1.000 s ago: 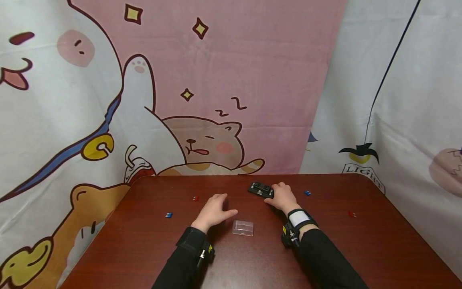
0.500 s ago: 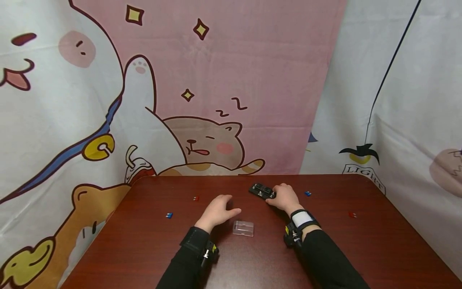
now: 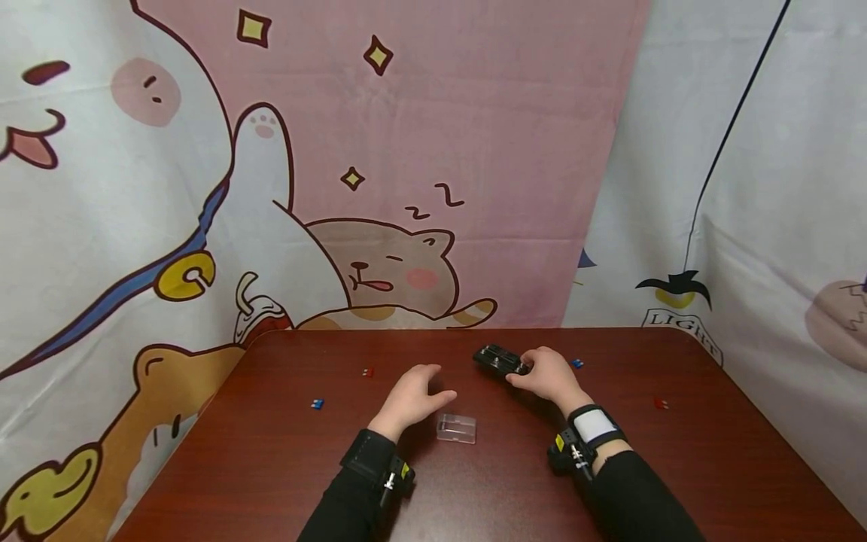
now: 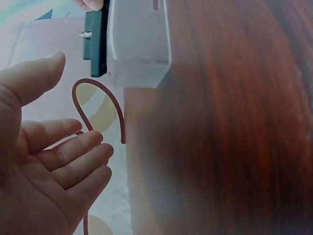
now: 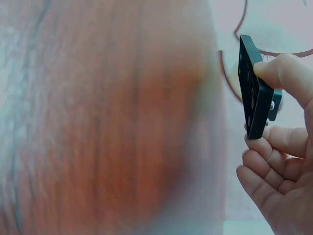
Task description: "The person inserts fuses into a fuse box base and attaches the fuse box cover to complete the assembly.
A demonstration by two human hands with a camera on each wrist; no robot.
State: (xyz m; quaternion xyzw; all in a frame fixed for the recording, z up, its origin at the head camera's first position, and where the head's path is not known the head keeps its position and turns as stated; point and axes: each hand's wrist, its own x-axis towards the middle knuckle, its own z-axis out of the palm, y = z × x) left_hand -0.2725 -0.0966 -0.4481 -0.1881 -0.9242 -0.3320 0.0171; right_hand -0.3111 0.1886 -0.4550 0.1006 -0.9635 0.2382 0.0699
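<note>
My right hand (image 3: 550, 376) pinches one end of a flat black rectangular block (image 3: 500, 360) with small metal parts on its upper face. In the right wrist view the thumb and fingers grip this block (image 5: 254, 88) by its edges, and it looks lifted off the table. My left hand (image 3: 412, 399) holds nothing, its thumb spread from the loosely bent fingers. Just right of it on the table sits a small clear plastic box (image 3: 457, 428). The left wrist view shows that box (image 4: 139, 44) beyond the left hand (image 4: 58, 147), with the black block behind it.
Small two-pronged pieces lie scattered on the brown table (image 3: 488, 489): a blue piece (image 3: 317, 404) and a red piece (image 3: 368, 372) at left, another blue piece (image 3: 578, 363) and red piece (image 3: 661, 403) at right. A cartoon-printed cloth (image 3: 515, 150) hangs behind the table.
My right hand has drawn the black block slightly right and towards me, and the block is now tilted. The left hand has shifted a little to the right. The clear box stays put.
</note>
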